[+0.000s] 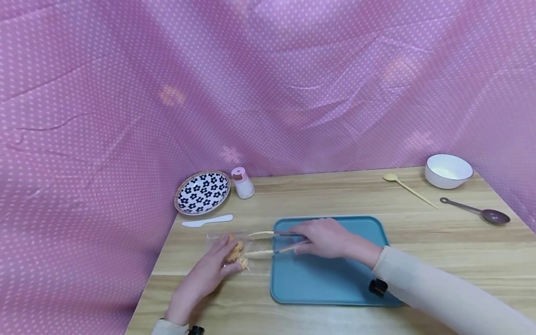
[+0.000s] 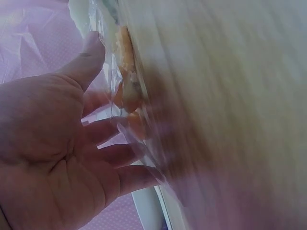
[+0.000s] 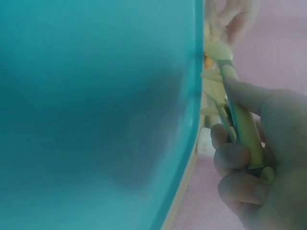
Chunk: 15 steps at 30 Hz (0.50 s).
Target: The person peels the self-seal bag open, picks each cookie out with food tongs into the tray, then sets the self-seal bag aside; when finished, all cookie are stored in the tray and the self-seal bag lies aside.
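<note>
Pink polka-dot cloth (image 1: pixel 293 93) backs your pale wood-grain table (image 1: pixel 234 307). Your left hand (image 1: pixel 208 272), fingers loosely extended, touches clear plastic film (image 2: pixel 112 76) by golden-brown food pieces (image 1: pixel 235 255), nine o'clock of the blue rectangular tray (image 1: pixel 326 288). Your right hand (image 1: pixel 324 238) grips cream-and-brown tongs (image 3: pixel 245 134); closing them carelessly could snag film or nip your thumb. Tray rim underlies them. From the food, a white plastic knife (image 1: pixel 207 221) lies toward ten-thirty, a blue-flowered oval plate (image 1: pixel 202 192) at eleven.
</note>
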Each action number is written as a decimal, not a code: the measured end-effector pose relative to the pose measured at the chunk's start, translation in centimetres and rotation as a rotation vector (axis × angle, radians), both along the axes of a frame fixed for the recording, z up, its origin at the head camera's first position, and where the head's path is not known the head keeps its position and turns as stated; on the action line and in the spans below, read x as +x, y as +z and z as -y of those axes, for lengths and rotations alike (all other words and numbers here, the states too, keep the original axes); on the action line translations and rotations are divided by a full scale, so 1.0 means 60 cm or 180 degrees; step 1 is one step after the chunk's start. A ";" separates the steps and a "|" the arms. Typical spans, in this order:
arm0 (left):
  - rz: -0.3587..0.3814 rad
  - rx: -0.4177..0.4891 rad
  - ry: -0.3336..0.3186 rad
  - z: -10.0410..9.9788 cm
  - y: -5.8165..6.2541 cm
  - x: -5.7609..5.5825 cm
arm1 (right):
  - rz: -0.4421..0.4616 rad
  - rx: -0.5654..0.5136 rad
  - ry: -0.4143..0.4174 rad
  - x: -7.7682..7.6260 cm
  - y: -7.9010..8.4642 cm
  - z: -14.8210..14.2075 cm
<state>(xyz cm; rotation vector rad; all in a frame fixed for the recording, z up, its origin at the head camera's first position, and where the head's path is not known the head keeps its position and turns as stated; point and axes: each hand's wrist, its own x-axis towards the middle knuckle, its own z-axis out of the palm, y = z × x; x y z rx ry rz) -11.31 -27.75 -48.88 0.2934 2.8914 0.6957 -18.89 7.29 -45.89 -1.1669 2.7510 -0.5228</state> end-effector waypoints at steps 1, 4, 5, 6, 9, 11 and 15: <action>-0.0006 -0.0002 -0.0008 0.000 0.000 0.000 | -0.0009 0.0007 0.0006 -0.002 -0.001 0.002; -0.0026 -0.0007 -0.0016 0.000 -0.001 0.000 | -0.0011 0.0016 0.0031 -0.008 -0.005 0.007; -0.0026 -0.0008 -0.0014 0.000 -0.001 0.000 | -0.0003 0.0007 0.0034 -0.010 -0.006 0.009; -0.0021 -0.0021 -0.0016 0.000 -0.001 0.001 | 0.0009 0.0003 0.0034 -0.012 -0.006 0.010; -0.0014 -0.0051 -0.0018 -0.001 -0.001 0.002 | 0.0088 -0.0004 0.0020 -0.015 -0.005 0.015; -0.0025 -0.0074 -0.0027 -0.002 -0.001 0.002 | 0.0138 -0.0011 0.0016 -0.018 -0.004 0.018; -0.0029 -0.0094 -0.0022 -0.002 -0.001 0.001 | 0.0176 -0.0003 0.0054 -0.024 -0.004 0.027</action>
